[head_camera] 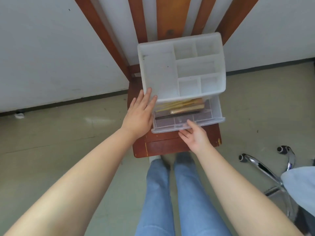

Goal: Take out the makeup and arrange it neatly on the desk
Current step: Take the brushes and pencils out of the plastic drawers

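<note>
A white plastic organizer (158, 74) with empty top compartments stands on a red-brown wooden chair seat (163, 145). Its clear drawer (216, 111) is pulled out toward me. Inside lie gold-handled makeup brushes (184, 103) and dark flat items. My left hand (139, 114) presses flat, fingers straight, against the organizer's left front corner. My right hand (196, 136) is at the drawer's front edge, palm up, with its fingers touching the front lip.
The chair's wooden back slats (172, 17) rise behind the organizer against a white wall. A chrome swivel-chair base with castors (265, 167) stands on the floor at the right. My legs in blue jeans (170, 193) are just in front of the seat.
</note>
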Motion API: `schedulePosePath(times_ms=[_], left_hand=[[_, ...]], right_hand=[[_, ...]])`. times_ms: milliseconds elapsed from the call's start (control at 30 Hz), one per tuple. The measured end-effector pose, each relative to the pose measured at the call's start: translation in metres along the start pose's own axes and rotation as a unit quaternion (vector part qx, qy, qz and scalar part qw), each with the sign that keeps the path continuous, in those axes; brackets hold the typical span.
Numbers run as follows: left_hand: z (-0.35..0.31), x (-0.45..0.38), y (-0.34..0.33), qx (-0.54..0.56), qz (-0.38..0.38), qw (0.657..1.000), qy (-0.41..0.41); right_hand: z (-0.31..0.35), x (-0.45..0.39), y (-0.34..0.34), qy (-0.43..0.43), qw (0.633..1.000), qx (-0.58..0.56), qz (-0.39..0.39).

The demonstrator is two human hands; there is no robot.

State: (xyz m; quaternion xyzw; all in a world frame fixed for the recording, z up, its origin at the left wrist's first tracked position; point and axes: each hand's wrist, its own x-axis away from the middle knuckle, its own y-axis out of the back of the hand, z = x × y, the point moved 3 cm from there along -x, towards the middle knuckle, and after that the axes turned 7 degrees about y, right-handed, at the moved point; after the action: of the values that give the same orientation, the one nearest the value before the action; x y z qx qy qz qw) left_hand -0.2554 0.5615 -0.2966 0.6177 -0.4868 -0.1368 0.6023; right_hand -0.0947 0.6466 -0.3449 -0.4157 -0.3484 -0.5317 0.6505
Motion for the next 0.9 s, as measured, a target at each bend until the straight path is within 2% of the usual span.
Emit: schedulePosePath(times_ms=[100,167,233,333,400,433,500,567,633,667,700,767,800,833,900], left_hand=[[0.0,0.003,-0.001,-0.015,0.013,1.0,-0.009],[-0.005,0.015,-0.009,0.002,-0.029,0.999,-0.017],[-0.01,0.033,-0.02,0.062,-0.049,0.997,0.016],[-0.018,0.052,-0.045,0.144,0.067,0.976,0.151],[-0.024,0.055,-0.056,0.157,0.107,0.965,0.18],[-0.025,0.054,-0.057,0.166,0.103,0.963,0.183],[-0.025,0.05,-0.057,0.173,0.089,0.962,0.19],[-0.021,0.047,-0.056,0.164,0.079,0.965,0.187],[-0.019,0.046,-0.053,0.142,0.077,0.973,0.163],[-0.018,0.046,-0.053,0.13,0.075,0.977,0.15],[-0.017,0.045,-0.054,0.116,0.072,0.981,0.137],[-0.017,0.044,-0.053,0.088,0.069,0.986,0.12],[-0.017,0.044,-0.052,0.078,0.069,0.988,0.115],[-0.017,0.043,-0.052,0.071,0.07,0.989,0.113],[-0.016,0.041,-0.05,0.059,0.069,0.99,0.11]], right_hand=[[-0.013,0.01,0.005,-0.007,1.0,-0.007,-0.01],[-0.017,0.012,0.005,-0.01,1.0,-0.015,-0.026],[-0.017,0.012,0.004,-0.009,0.999,-0.014,-0.03],[-0.013,0.018,0.003,-0.007,1.0,0.017,-0.014],[-0.01,0.025,0.005,-0.029,0.991,0.13,0.018],[-0.007,0.031,0.006,-0.043,0.969,0.239,0.038],[0.001,0.043,0.008,-0.018,0.883,0.465,0.065],[0.017,0.045,0.005,0.135,0.775,0.613,0.064],[0.035,0.043,-0.006,0.304,0.644,0.699,0.063],[0.042,0.039,-0.014,0.351,0.58,0.731,0.077],[0.047,0.031,-0.021,0.369,0.519,0.765,0.098],[0.052,0.009,-0.029,0.334,0.402,0.842,0.13],[0.053,0.0,-0.032,0.307,0.359,0.871,0.136],[0.054,-0.008,-0.034,0.283,0.335,0.888,0.138],[0.052,-0.017,-0.039,0.259,0.321,0.9,0.142]])
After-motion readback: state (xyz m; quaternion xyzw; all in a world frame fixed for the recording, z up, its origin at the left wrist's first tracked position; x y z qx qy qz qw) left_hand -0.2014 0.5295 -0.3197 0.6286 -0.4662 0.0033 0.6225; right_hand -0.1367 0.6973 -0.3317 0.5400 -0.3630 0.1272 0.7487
